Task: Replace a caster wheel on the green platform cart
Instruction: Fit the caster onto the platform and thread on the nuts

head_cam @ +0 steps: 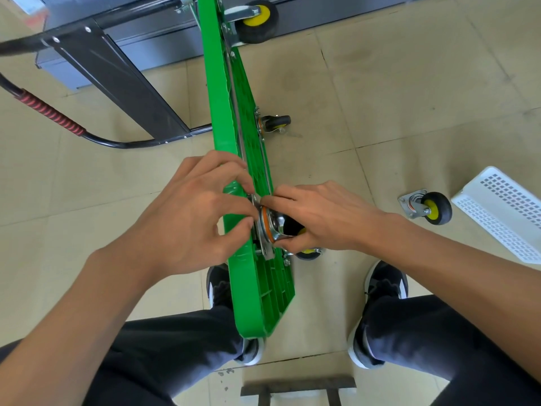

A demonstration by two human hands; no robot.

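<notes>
The green cart (234, 159) stands on edge on the floor between the person's feet. The right hand (325, 218) grips a caster (272, 227) against its underside; left hand (187, 215) fingers pinch at the mounting plate. Another caster (430, 207) lies well apart.

We have both forearms reaching forward, hands meeting at centre. Our left hand (193, 212) has fingers curled, fingertips pinched together. Our right hand (319, 218) is curled too, thumb underneath.

The scene is lit brightly and evenly. Only soft, faint shadows are cast on the beige tiled floor (380, 92). Straight lines are bent near the edges. A little blur is seen at the corners.
</notes>
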